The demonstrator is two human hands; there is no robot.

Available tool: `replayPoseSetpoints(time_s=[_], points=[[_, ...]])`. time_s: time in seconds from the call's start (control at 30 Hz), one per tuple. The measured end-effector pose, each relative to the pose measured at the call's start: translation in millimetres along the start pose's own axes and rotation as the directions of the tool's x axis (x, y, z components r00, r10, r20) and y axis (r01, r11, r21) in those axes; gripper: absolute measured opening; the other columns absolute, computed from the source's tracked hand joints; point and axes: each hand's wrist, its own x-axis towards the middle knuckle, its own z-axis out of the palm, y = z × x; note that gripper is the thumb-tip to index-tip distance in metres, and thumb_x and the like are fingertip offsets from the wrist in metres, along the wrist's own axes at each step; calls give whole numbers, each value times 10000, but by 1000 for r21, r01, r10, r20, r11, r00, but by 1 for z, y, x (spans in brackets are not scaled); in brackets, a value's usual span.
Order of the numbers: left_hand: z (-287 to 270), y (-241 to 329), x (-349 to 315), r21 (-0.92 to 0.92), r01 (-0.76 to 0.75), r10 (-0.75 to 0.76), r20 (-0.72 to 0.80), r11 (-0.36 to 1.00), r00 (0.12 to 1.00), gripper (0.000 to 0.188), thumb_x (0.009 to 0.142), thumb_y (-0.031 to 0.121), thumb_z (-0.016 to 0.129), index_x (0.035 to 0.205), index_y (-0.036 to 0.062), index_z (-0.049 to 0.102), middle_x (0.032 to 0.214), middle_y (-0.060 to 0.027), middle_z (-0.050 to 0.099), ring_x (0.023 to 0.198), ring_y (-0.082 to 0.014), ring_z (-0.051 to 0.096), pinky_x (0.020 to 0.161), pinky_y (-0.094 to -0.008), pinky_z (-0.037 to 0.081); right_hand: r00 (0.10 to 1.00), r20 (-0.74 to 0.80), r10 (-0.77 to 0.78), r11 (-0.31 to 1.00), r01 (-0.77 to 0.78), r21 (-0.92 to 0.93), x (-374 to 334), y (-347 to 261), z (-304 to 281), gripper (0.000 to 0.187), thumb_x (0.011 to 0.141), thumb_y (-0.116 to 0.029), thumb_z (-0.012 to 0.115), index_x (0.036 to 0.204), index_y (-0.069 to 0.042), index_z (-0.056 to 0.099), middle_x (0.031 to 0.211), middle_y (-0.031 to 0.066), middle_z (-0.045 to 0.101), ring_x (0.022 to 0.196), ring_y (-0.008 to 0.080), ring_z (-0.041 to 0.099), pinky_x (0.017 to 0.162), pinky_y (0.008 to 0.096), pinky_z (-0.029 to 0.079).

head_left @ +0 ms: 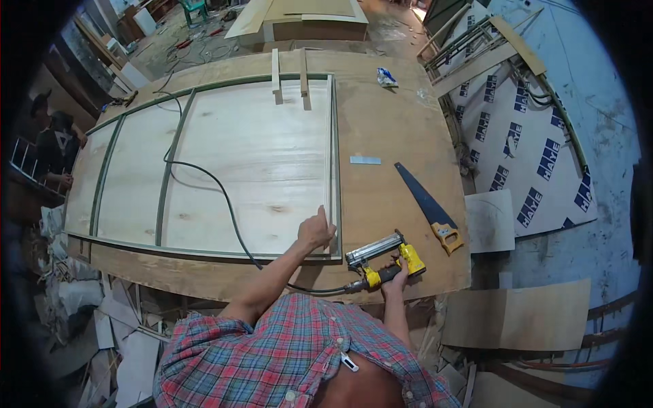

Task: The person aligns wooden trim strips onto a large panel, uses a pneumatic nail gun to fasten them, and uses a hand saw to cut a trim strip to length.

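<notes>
A large framed panel [238, 163] with a pale wood face and dark green edges and crossbars lies flat on the workbench. My left hand [316, 231] rests at its near right corner, beside a thin wooden strip [330, 149] along the right edge; its index finger is stretched out and its other fingers are partly hidden. My right hand [396, 275] is closed around the handle of a yellow and black nail gun [410, 260], whose silver magazine points left. A black air hose [218, 178] runs from the gun across the panel.
On the wooden workbench [381, 122] lie a handsaw [427, 197], a small metal plate [365, 160] and a blue-white packet [386, 77]. Two short wood sticks [304, 75] overlap the panel's far edge. A person [58, 146] is at the far left. Offcuts [129, 340] litter the floor.
</notes>
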Motion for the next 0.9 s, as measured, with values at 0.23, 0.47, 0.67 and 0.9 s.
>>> replayPoseSetpoints(time_s=[0.23, 0.47, 0.67, 0.9], points=[[19, 9, -1, -32, -3, 3, 8, 999, 1000, 662, 910, 397, 519, 1315, -99, 349, 789, -276, 659, 739, -451, 657, 693, -535, 525, 1000, -23, 11, 999, -12, -35, -1, 0, -1, 249, 904, -352, 603, 885, -104, 597, 670, 34, 555, 614, 183, 543, 631, 339, 497], [33, 1, 2, -123, 3, -4, -6, 992, 1000, 676, 942, 452, 491, 1355, -60, 331, 844, -283, 658, 800, -454, 649, 723, -545, 514, 1000, -9, 1, 997, -2, -72, 9, 1, -7, 271, 870, -386, 626, 826, -125, 567, 667, 27, 525, 609, 209, 545, 599, 372, 498], [34, 2, 3, -176, 12, -12, 3, 984, 1000, 628, 938, 425, 499, 1340, -45, 390, 820, -292, 652, 791, -456, 649, 702, -537, 512, 999, -8, 44, 999, -44, -2, 12, 1, -12, 287, 882, -356, 626, 814, -80, 582, 672, 35, 575, 634, 198, 570, 664, 360, 512], [33, 10, 3, -37, 38, -40, -59, 999, 997, 559, 920, 385, 515, 1276, -41, 456, 767, -276, 652, 711, -446, 653, 645, -537, 517, 999, -32, 32, 999, -32, -7, 14, 0, -14, 283, 884, -368, 630, 814, -99, 579, 691, 30, 580, 642, 198, 574, 668, 369, 515]])
